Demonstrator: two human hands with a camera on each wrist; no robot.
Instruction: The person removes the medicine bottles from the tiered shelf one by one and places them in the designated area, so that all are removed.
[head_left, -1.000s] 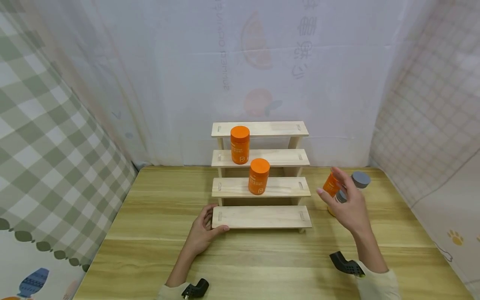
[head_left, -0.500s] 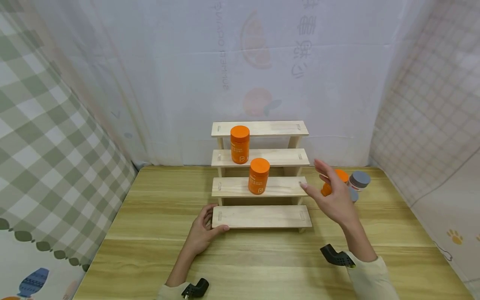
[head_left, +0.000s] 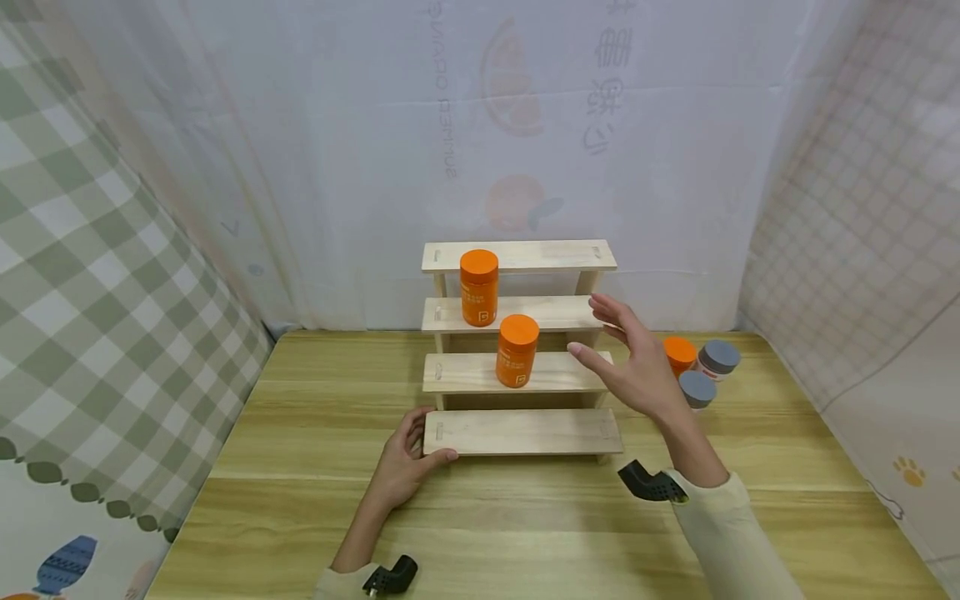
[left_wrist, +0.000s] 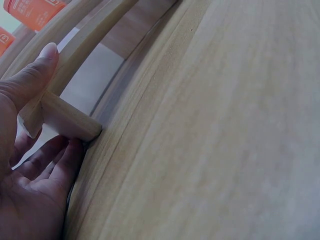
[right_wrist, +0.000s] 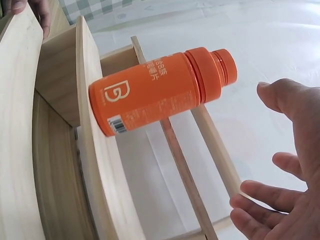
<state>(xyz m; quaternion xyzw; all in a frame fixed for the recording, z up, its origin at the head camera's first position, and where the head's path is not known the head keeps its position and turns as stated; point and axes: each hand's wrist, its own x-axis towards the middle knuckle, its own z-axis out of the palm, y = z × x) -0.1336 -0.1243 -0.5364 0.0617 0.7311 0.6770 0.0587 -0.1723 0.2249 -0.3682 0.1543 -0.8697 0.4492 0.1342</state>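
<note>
A four-tier wooden display stand (head_left: pixel 525 433) stands in mid-table in the head view. My left hand (head_left: pixel 403 467) grips the left end of its lowest tier. In the left wrist view the thumb (left_wrist: pixel 35 75) lies along the board, with the other fingers down by the support leg. One orange jar (head_left: pixel 517 358) stands upright on the second tier from the bottom; another orange jar (head_left: pixel 479 292) is on the third. My right hand (head_left: pixel 637 367) hovers at the stand's right end, fingers spread and holding nothing. The right wrist view shows it apart from the nearer jar (right_wrist: pixel 150 90).
To the right of the stand, behind my right hand, a jar with an orange lid (head_left: pixel 679 352) and two grey-lidded jars (head_left: pixel 718 357) stand close together on the wooden table (head_left: pixel 315 400). A white curtain (head_left: pixel 337 167) hangs behind, and checked cloth (head_left: pixel 112 250) slopes at left.
My right hand has moved left from over the jars at the right to the stand's right end, uncovering those jars. The left hand and the two jars on the stand have stayed put.
</note>
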